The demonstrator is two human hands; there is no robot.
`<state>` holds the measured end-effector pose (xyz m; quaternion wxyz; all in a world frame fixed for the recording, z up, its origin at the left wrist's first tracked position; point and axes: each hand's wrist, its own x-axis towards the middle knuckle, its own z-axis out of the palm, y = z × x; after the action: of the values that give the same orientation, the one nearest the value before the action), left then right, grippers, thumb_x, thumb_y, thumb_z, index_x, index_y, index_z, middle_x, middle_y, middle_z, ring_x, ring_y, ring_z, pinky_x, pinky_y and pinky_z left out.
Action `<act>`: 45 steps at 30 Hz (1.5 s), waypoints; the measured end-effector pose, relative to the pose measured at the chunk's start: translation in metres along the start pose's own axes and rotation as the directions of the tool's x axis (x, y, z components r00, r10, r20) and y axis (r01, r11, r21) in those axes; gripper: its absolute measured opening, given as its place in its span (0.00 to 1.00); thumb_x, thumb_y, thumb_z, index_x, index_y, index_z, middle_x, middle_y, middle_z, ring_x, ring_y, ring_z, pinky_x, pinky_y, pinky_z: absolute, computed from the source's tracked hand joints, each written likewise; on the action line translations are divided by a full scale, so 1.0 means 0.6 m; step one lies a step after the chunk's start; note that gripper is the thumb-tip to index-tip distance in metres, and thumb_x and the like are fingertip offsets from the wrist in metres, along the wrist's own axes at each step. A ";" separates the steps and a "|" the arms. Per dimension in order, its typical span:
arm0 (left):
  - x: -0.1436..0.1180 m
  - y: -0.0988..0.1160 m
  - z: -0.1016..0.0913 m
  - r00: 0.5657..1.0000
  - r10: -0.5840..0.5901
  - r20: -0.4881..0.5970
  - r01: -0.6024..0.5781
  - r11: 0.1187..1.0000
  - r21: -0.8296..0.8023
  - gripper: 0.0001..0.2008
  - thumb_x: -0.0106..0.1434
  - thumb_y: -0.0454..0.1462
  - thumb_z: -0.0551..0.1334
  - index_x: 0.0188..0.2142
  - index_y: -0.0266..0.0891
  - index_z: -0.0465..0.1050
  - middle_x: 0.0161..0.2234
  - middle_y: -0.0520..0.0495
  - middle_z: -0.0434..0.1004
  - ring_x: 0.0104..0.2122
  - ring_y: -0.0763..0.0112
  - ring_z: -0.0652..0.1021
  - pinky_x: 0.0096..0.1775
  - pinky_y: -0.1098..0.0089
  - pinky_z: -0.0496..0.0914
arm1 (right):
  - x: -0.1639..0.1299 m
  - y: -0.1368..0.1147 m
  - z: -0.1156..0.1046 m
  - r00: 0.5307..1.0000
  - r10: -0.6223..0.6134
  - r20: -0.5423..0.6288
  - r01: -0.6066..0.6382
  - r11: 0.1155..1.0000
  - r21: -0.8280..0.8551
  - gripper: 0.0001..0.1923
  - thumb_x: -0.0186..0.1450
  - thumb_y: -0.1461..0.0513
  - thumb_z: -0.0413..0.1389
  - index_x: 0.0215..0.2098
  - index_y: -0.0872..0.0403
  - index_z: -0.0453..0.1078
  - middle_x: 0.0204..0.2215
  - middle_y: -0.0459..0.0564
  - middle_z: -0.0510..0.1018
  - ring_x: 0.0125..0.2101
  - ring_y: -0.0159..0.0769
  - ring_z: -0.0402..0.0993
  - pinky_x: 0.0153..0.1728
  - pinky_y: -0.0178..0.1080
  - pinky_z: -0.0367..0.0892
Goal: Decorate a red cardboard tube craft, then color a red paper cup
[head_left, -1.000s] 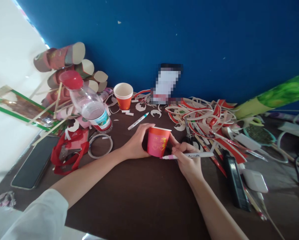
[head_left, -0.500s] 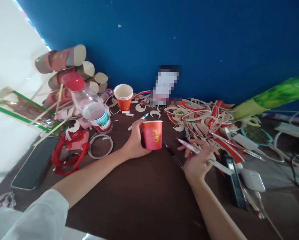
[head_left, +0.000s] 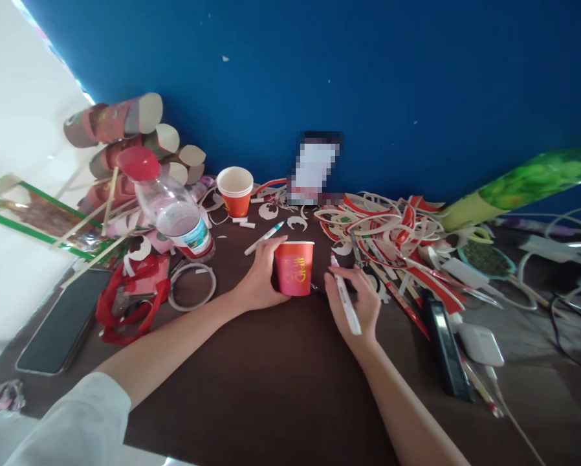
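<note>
A red paper cup (head_left: 294, 270) with yellow lettering stands upright on the dark table, its mouth upward. My left hand (head_left: 261, 275) is wrapped around the cup's left side. To the right of the cup, my right hand (head_left: 354, 303) grips a white marker (head_left: 347, 303) with a pink tip pointing up and away from me. The marker's tip is apart from the cup. Partly hidden behind my right hand lies a dark pen (head_left: 314, 287). Another marker (head_left: 264, 238), white with a teal tip, lies behind the cup.
Stacked paper cups (head_left: 235, 191) stand at the back. A plastic bottle (head_left: 178, 220) and a phone (head_left: 65, 323) are on the left. Red and white paper strips (head_left: 392, 223) heap up at the right, near a black stapler-like object (head_left: 446, 349). A blue wall (head_left: 252, 77) rises behind.
My right hand has moved left toward the cup and turned the marker more upright, tightening its fingers around it. The left hand still holds the cup. The whole view has shifted slightly.
</note>
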<state>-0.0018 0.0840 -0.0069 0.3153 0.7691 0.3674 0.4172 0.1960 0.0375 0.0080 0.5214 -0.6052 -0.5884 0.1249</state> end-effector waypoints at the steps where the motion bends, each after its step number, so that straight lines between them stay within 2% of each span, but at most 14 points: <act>1: 0.000 0.000 -0.001 1.000 0.003 0.012 -0.003 1.000 0.004 0.52 0.45 0.40 0.73 0.64 0.44 0.44 0.59 0.35 0.54 0.61 0.45 0.59 0.60 0.43 0.56 | 0.000 -0.001 -0.002 0.998 0.049 -0.038 -0.045 0.995 0.091 0.04 0.59 0.57 0.61 0.31 0.48 0.76 0.28 0.46 0.81 0.36 0.42 0.77 0.54 0.52 0.63; 3: 0.001 0.001 -0.002 0.999 0.017 0.043 -0.017 1.000 0.004 0.52 0.46 0.40 0.73 0.64 0.46 0.44 0.59 0.35 0.54 0.61 0.45 0.59 0.60 0.42 0.55 | 0.001 -0.002 -0.006 0.981 0.179 -0.072 -0.152 0.946 0.285 0.06 0.59 0.55 0.61 0.28 0.49 0.76 0.24 0.45 0.80 0.36 0.43 0.79 0.53 0.51 0.66; 6: 0.003 0.002 -0.002 0.997 0.048 0.068 -0.047 0.999 -0.023 0.52 0.47 0.41 0.73 0.65 0.48 0.44 0.59 0.36 0.54 0.61 0.45 0.59 0.60 0.42 0.56 | 0.004 -0.005 -0.007 0.950 0.307 0.056 -0.288 0.792 0.538 0.07 0.57 0.55 0.64 0.29 0.49 0.75 0.22 0.45 0.80 0.37 0.44 0.81 0.51 0.52 0.69; 9: 0.003 0.004 -0.002 0.995 0.075 0.065 -0.072 0.996 -0.051 0.51 0.48 0.40 0.73 0.65 0.49 0.45 0.58 0.37 0.54 0.61 0.47 0.60 0.60 0.44 0.58 | 0.005 -0.009 -0.004 0.926 0.308 0.219 -0.374 0.657 0.655 0.08 0.53 0.57 0.67 0.28 0.49 0.75 0.26 0.46 0.82 0.45 0.48 0.79 0.51 0.52 0.69; 12: 0.003 0.005 -0.003 0.995 0.069 0.077 -0.064 0.996 -0.066 0.50 0.48 0.40 0.73 0.65 0.49 0.47 0.58 0.38 0.54 0.61 0.47 0.60 0.61 0.44 0.58 | 0.003 -0.011 -0.002 0.914 0.289 0.284 -0.405 0.611 0.680 0.08 0.52 0.58 0.68 0.26 0.49 0.75 0.25 0.45 0.83 0.48 0.49 0.78 0.52 0.53 0.69; 23: 0.004 0.007 -0.005 0.989 0.122 0.084 -0.116 0.991 -0.067 0.48 0.51 0.39 0.72 0.65 0.53 0.48 0.58 0.40 0.54 0.62 0.48 0.59 0.61 0.47 0.60 | -0.001 -0.004 -0.004 0.900 0.305 0.311 -0.436 0.607 0.664 0.07 0.53 0.59 0.68 0.27 0.48 0.76 0.24 0.42 0.83 0.46 0.43 0.80 0.48 0.44 0.72; 38: 0.004 0.006 -0.004 0.989 0.130 0.070 -0.127 0.990 -0.055 0.47 0.51 0.39 0.72 0.65 0.49 0.50 0.57 0.38 0.55 0.61 0.49 0.61 0.60 0.48 0.61 | -0.003 0.021 -0.008 0.891 0.287 0.352 -0.448 0.683 0.577 0.06 0.54 0.59 0.68 0.27 0.48 0.76 0.27 0.46 0.83 0.51 0.49 0.76 0.51 0.50 0.70; 45: 0.004 0.004 -0.003 0.990 0.133 0.051 -0.129 0.989 -0.073 0.47 0.50 0.39 0.73 0.64 0.48 0.50 0.57 0.39 0.56 0.60 0.50 0.62 0.59 0.48 0.62 | -0.002 0.021 -0.009 0.896 0.208 0.393 -0.421 0.681 0.599 0.04 0.54 0.61 0.67 0.26 0.48 0.76 0.30 0.47 0.84 0.55 0.50 0.72 0.57 0.54 0.63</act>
<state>-0.0020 0.0849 -0.0032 0.3240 0.7913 0.2925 0.4281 0.2071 0.0368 0.0000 0.5804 -0.4441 -0.4594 0.5049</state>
